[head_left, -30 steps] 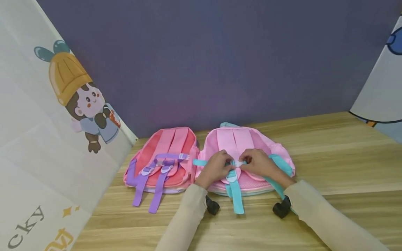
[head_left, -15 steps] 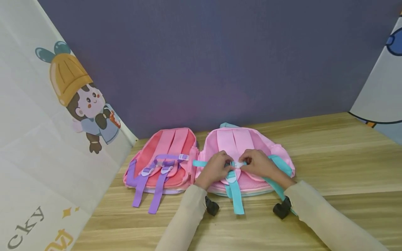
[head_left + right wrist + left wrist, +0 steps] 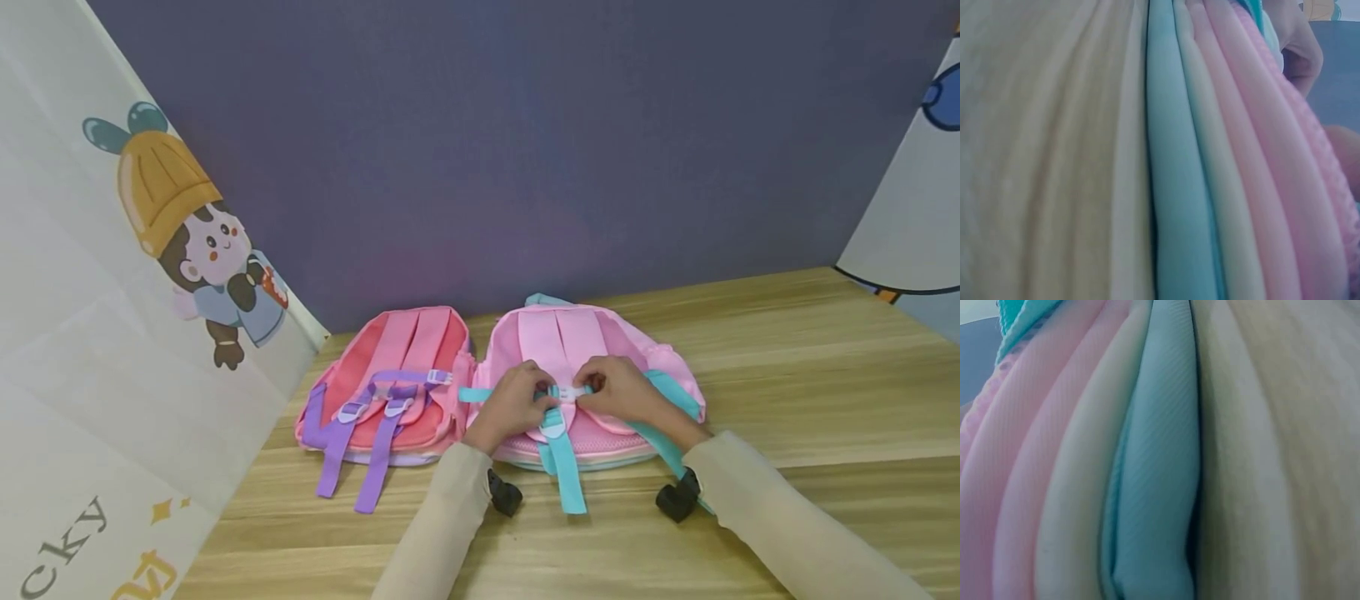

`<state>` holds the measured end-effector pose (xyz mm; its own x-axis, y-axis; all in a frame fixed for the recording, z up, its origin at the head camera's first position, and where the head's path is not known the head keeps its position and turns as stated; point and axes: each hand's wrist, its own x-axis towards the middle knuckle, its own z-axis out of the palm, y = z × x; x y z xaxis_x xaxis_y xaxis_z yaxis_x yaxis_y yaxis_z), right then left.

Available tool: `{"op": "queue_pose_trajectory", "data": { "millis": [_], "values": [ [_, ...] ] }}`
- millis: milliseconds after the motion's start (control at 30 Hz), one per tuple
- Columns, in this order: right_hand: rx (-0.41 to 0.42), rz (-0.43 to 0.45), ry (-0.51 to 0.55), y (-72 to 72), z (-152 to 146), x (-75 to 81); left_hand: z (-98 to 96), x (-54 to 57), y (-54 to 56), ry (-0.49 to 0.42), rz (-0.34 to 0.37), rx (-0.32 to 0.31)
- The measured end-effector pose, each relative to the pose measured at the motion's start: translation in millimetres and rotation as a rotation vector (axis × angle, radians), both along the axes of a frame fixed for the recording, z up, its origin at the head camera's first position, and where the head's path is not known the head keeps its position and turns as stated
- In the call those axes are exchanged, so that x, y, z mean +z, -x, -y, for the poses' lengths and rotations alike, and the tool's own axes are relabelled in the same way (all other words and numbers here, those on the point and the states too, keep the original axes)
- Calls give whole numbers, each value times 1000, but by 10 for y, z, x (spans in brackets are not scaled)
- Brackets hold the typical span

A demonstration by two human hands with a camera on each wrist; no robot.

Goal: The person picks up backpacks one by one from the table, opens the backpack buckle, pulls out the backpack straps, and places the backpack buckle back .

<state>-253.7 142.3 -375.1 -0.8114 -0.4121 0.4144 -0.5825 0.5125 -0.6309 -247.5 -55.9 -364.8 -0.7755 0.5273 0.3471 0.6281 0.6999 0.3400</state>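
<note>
Left hand (image 3: 513,402), at nine o'clock of the white buckle (image 3: 567,394), pinches its turquoise strap (image 3: 554,392); right hand (image 3: 622,389), at three o'clock, pinches the opposite end (grip partly hidden). The buckle lies over the pink backpack (image 3: 542,333); the coral backpack (image 3: 401,337) adjoins at nine o'clock on the table (image 3: 787,417).

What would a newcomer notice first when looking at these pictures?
Probably the left hand and right hand, below the head view's middle, pinching a white buckle and its turquoise strap on a pink bag. Then the coral bag with purple straps, just left of it, and, far left, a printed cartoon figure in a yellow hat.
</note>
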Motion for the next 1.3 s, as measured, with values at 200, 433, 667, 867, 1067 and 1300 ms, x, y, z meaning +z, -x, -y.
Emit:
{"op": "queue_pose_trajectory", "data": {
  "millis": [200, 433, 667, 867, 1067, 1300],
  "values": [
    [-29, 22, -4, -1, -9, -1, -2, 10, -12, -15, 26, 11],
    [-38, 41, 1, 15, -13, -4, 6, 22, -25, -18, 50, 30],
    [-39, 54, 16, 21, -16, 1, 11, 16, -25, -46, 76, 42],
    [-40, 61, 29, 25, -21, -4, 6, 11, -23, -62, 93, 49],
    [-45, 69, 31, 21, -21, -2, 9, 1, -17, -73, 88, 44],
    [-45, 70, 34, 16, -16, 14, 14, 15, -32, -67, 80, 43]
  ]
}}
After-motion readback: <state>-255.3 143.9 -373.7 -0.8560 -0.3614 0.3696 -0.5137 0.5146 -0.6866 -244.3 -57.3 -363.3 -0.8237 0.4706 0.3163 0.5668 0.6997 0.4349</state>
